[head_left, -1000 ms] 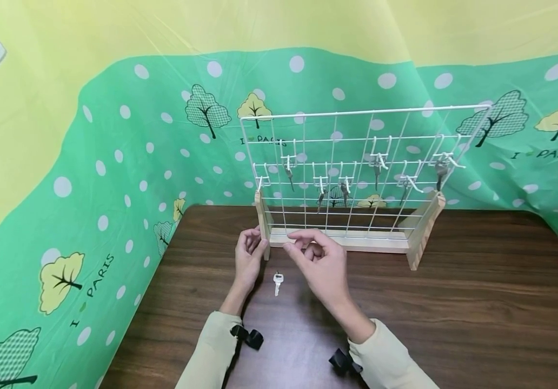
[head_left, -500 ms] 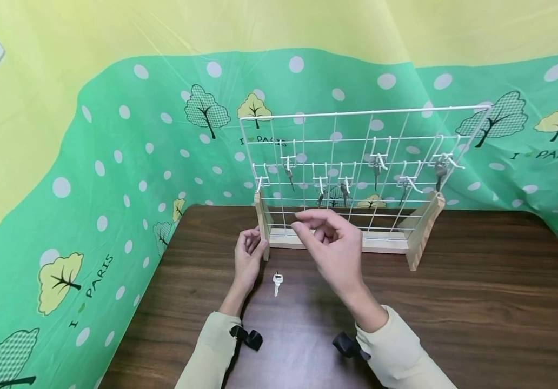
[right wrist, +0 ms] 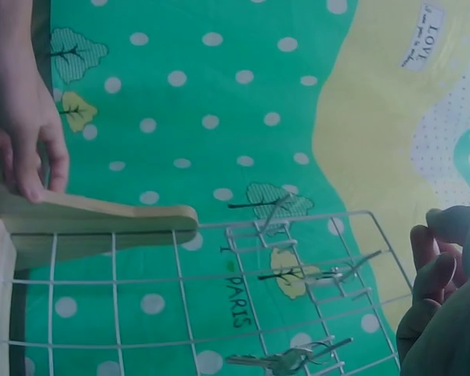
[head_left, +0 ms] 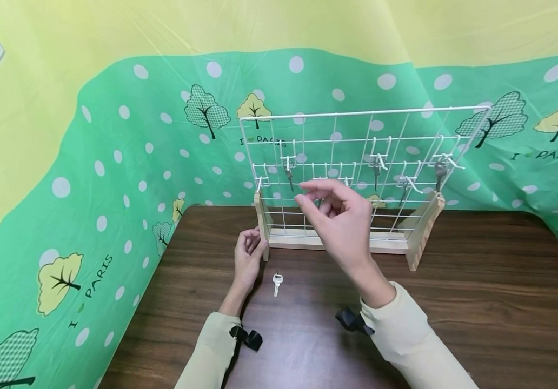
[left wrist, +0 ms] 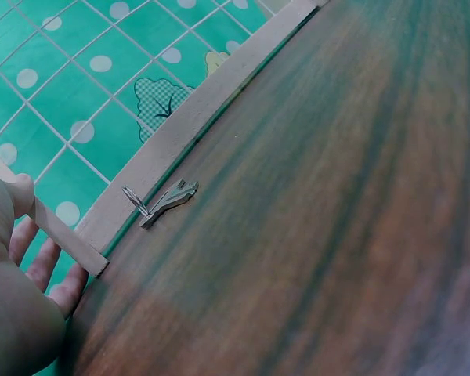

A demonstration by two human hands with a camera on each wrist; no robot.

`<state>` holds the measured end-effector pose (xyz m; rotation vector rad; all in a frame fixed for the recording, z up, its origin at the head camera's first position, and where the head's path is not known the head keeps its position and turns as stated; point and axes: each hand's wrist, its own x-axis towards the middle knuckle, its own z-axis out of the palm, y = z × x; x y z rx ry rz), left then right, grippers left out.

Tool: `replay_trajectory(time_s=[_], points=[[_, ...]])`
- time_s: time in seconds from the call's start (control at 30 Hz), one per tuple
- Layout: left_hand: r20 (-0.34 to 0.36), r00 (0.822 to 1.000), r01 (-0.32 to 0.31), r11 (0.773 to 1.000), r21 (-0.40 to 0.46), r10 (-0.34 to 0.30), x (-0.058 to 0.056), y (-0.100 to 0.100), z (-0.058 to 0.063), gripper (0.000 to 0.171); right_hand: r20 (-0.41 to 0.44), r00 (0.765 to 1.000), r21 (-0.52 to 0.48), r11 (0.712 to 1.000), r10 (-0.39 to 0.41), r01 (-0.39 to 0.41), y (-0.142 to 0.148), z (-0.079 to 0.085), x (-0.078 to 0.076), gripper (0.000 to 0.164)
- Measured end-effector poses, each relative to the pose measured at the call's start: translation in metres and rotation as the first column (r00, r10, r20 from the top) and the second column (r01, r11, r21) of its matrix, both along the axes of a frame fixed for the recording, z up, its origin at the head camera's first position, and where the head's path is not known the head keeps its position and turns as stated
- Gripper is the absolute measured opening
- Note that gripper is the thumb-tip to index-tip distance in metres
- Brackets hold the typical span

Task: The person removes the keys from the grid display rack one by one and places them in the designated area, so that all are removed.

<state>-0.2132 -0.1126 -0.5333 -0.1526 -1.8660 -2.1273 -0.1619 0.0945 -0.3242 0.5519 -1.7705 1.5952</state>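
Note:
My left hand (head_left: 248,256) grips the left wooden leg (head_left: 262,226) of a white wire grid rack (head_left: 364,113), thumb on one side and fingers on the other. My right hand (head_left: 339,219) is raised in front of the grid, thumb and index finger curved towards each other with a small gap; nothing shows between them. It hides part of the middle hooks. A silver key (head_left: 277,283) with a small ring lies on the table near the left leg; the left wrist view shows this key (left wrist: 168,205) too. In the right wrist view a key (right wrist: 278,360) hangs from a hook.
White hooks are clipped along the grid; several bear keys, such as the key (head_left: 441,173) at far right. The leftmost hook (head_left: 261,182) bears none. The rack stands on a dark wooden table (head_left: 493,302), with a patterned green and yellow cloth (head_left: 128,140) behind.
My right hand has risen and moved slightly right, from close by the key on the table to in front of the grid. The left hand, the rack and the loose key have stayed put.

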Motion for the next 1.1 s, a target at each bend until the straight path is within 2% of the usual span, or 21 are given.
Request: replay_trajectory(time_s=[0.17, 0.3, 0.43, 0.67, 0.77, 0.9, 1.1], points=[[0.002, 1.000, -0.005, 1.000, -0.002, 0.005, 0.000, 0.000, 0.000, 0.027, -0.004, 0.999, 0.051, 0.998, -0.042, 0.042, 0.001, 0.009, -0.009, 0.022], [0.008, 1.000, -0.009, 1.000, -0.003, 0.009, 0.000, 0.000, 0.000, 0.027, 0.018, 0.994, 0.135, 0.986, -0.103, 0.100, 0.001, 0.015, -0.015, 0.025], [0.007, 1.000, -0.007, 1.000, 0.002, 0.007, 0.000, 0.000, 0.000, 0.028, 0.023, 0.982, 0.224, 0.959, -0.185, 0.176, 0.000, 0.016, -0.024, 0.025], [0.009, 1.000, 0.002, 1.000, 0.009, -0.002, 0.000, 0.000, 0.001, 0.029, -0.051, 0.953, 0.314, 0.901, -0.299, 0.299, -0.003, 0.015, -0.035, 0.026], [0.011, 1.000, 0.005, 1.000, 0.006, -0.005, 0.000, 0.000, 0.001, 0.029, -0.044, 0.945, 0.341, 0.884, -0.325, 0.320, -0.005, 0.016, -0.038, 0.027], [0.013, 1.000, 0.005, 1.000, 0.010, -0.005, 0.000, 0.000, 0.001, 0.028, 0.006, 0.933, 0.388, 0.861, -0.359, 0.328, -0.007, 0.018, -0.042, 0.028], [0.015, 1.000, 0.003, 1.000, 0.014, -0.003, -0.001, -0.001, 0.000, 0.028, 0.056, 0.921, 0.436, 0.840, -0.384, 0.324, -0.012, 0.020, -0.045, 0.029]])
